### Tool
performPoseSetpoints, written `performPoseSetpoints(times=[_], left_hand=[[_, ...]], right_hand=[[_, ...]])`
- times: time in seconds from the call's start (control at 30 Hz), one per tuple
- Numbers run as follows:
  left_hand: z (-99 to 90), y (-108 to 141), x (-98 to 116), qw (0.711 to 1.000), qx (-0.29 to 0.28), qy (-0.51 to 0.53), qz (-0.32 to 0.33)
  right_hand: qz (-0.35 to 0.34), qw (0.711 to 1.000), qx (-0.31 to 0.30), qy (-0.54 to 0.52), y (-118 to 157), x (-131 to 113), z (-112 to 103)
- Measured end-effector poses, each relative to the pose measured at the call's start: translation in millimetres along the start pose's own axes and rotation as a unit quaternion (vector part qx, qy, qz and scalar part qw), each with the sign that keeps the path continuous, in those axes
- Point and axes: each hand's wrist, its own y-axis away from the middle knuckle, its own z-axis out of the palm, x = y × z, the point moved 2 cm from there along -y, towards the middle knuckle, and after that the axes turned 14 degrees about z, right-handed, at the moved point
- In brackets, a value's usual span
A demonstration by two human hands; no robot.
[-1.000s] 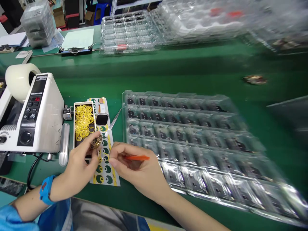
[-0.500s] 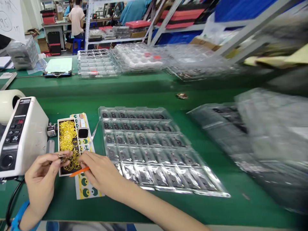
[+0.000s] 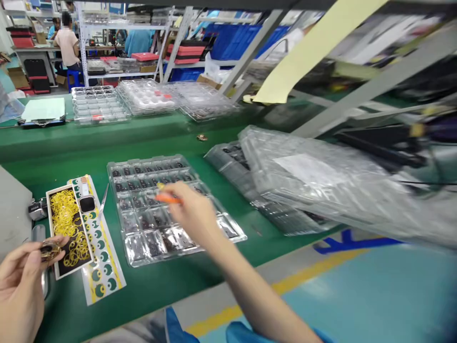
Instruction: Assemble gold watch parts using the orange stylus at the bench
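Right hand (image 3: 194, 209) shifted over tray (image 3: 150, 258), orange tool (image 3: 168, 198) seemingly held.

Open bench (image 3: 235, 210) separates parts tray (image 3: 120, 216) from stacked trays (image 3: 321, 193).

lower left: part (image 3: 50, 250) gold-and-dark; rings (image 3: 64, 207) yellow; box (image 3: 74, 270) white-rimmed, black inside | left: sheet (image 3: 103, 278) white, yellow-striped, cutout rows | centre: stick (image 3: 167, 198) orange | tabletop (image 3: 146, 295) green | upper right: strip (image 3: 314, 52) pale yellow

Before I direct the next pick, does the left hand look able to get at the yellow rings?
Probably yes: the yellow rings lie in an open-topped box and the left hand appears close, though its grip holds a metal part.
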Motion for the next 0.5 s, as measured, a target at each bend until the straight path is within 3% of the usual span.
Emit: performPoseSetpoints(times=[0.07, 0.17, 0.37, 0.5], left_hand=[[-1.5, 1, -1, 1.000, -0.014, 0.005, -0.010], [-2.9, 1, -8, 0.998, -0.043, -0.010, -0.042], [-1.2, -3, -19, 0.991, -0.111, -0.030, -0.071], [0.3, -3, -17, 0.991, -0.116, -0.026, -0.064]], right_hand=[[0.125, 0.991, 0.025, 0.047, -27, 49, -15], [0.223, 0.970, -0.012, 0.092, -52, 96, -17], [0.270, 0.958, -0.048, 0.088, -58, 116, 9], [0.261, 0.964, -0.055, 0.017, -61, 124, 6]])
